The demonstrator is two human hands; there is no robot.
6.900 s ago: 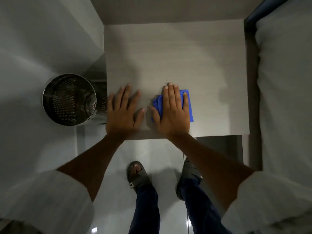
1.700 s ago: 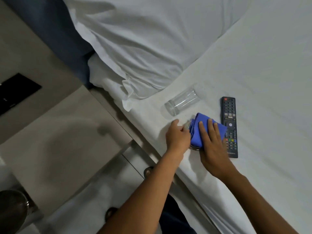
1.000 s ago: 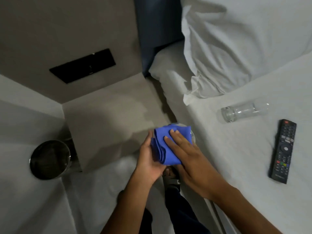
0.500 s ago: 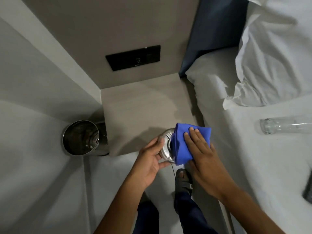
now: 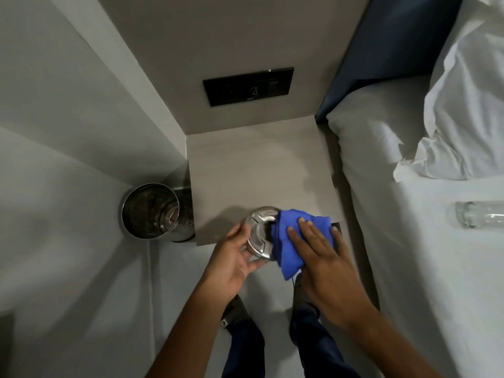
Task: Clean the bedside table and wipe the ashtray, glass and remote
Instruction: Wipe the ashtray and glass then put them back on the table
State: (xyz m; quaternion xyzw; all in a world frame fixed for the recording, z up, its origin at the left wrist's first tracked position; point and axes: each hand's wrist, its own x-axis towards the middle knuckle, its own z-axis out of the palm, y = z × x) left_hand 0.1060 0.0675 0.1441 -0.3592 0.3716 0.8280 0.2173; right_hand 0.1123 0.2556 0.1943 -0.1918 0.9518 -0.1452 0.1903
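My left hand point(image 5: 234, 261) grips a round steel ashtray point(image 5: 259, 232) by its left rim, holding it in the air above the front edge of the bedside table point(image 5: 259, 165). My right hand point(image 5: 323, 257) lies flat on a folded blue cloth point(image 5: 293, 236) and presses it against the ashtray's right half, which the cloth hides. A clear glass point(image 5: 480, 218) lies on its side on the white bed at the right edge. The remote is out of view.
A perforated steel bin point(image 5: 155, 211) stands on the floor against the table's left side. A black switch panel point(image 5: 248, 85) sits on the wall above the table. The bed point(image 5: 425, 268) with a pillow point(image 5: 469, 105) fills the right. My feet are below.
I picked the ashtray up off the bed with the cloth on it and carried it left to the table's front edge. My view swung from the bed to the table.
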